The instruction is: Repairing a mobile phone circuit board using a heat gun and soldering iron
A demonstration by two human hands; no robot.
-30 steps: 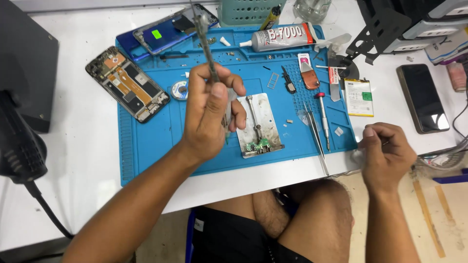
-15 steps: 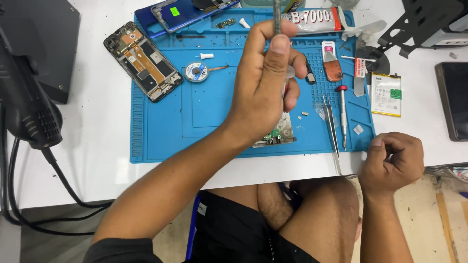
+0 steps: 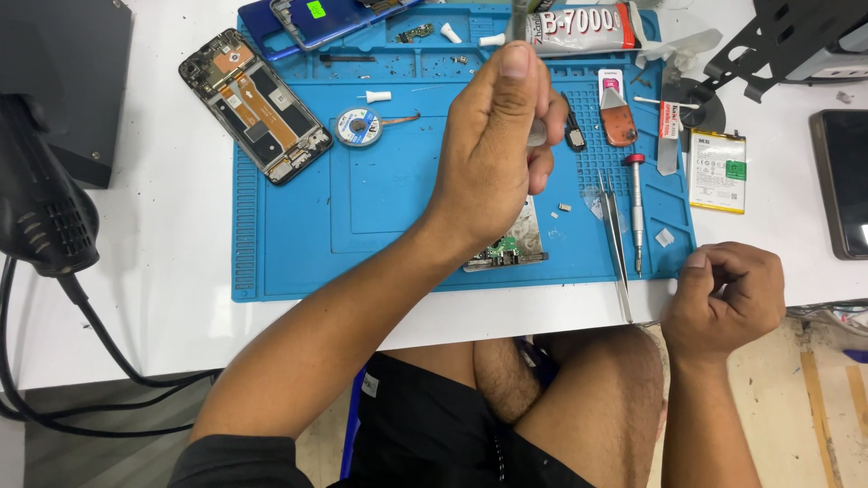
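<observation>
My left hand (image 3: 493,154) is raised over the blue work mat (image 3: 380,217), closed around a thin grey metal tool (image 3: 518,20) that points up out of the fist. Beneath the hand, partly hidden, a small green circuit board on a metal plate (image 3: 508,250) lies on the mat. My right hand (image 3: 723,294) rests as a closed fist at the table's front edge, right of the mat; nothing shows in it. Long tweezers (image 3: 617,239) lie just left of that hand.
An opened phone frame (image 3: 253,104), a solder wick spool (image 3: 359,126), a red-capped screwdriver (image 3: 636,208), a glue tube (image 3: 588,27) and a white battery (image 3: 717,172) lie around. A black hot-air tool (image 3: 41,208) with cable sits left, a dark phone (image 3: 845,181) right.
My left hand has lifted the thin tool higher and farther over the mat, now covering more of the circuit board. The right fist stays at the table edge.
</observation>
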